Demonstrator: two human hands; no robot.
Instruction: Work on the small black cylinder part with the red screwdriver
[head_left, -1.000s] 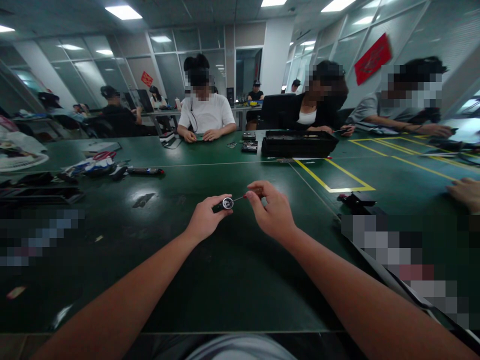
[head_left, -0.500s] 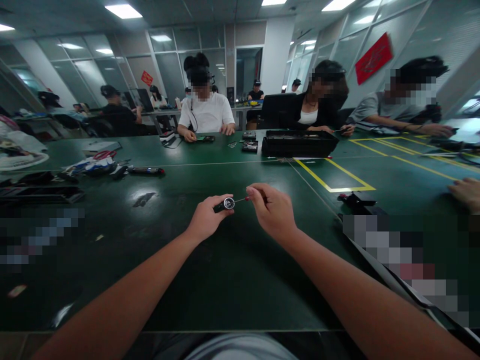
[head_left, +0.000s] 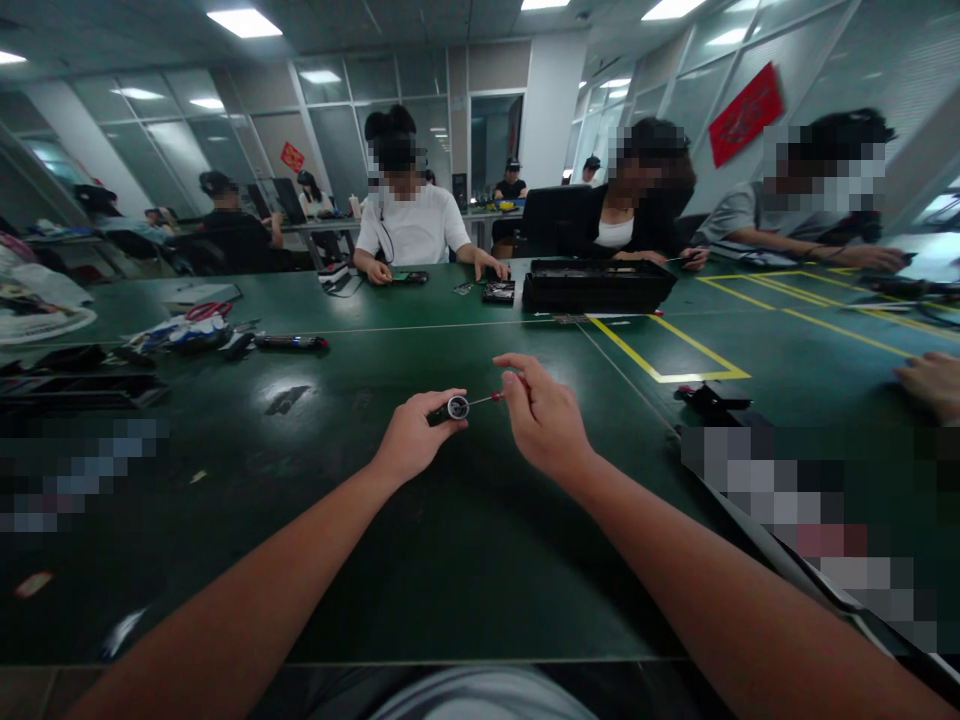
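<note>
My left hand [head_left: 411,440] is closed around a small black part with a round silver face [head_left: 456,407], held just above the green table [head_left: 465,540]. My right hand [head_left: 546,420] pinches a thin screwdriver with a red handle [head_left: 495,398]. The metal tip of the screwdriver touches the silver face of the part. Both forearms reach in from the bottom of the view.
A black tray [head_left: 596,283] and small dark parts [head_left: 498,292] lie across the table in front of seated people. Tools and a black pen-like tool [head_left: 291,342] lie at the left. A black piece [head_left: 712,398] sits right, by yellow floor-tape lines [head_left: 675,350]. Another person's hand [head_left: 930,382] rests far right.
My right hand's fingers have shifted on the screwdriver, the index finger lifting slightly. The person opposite in white has moved a hand to the right. My left hand stays in place.
</note>
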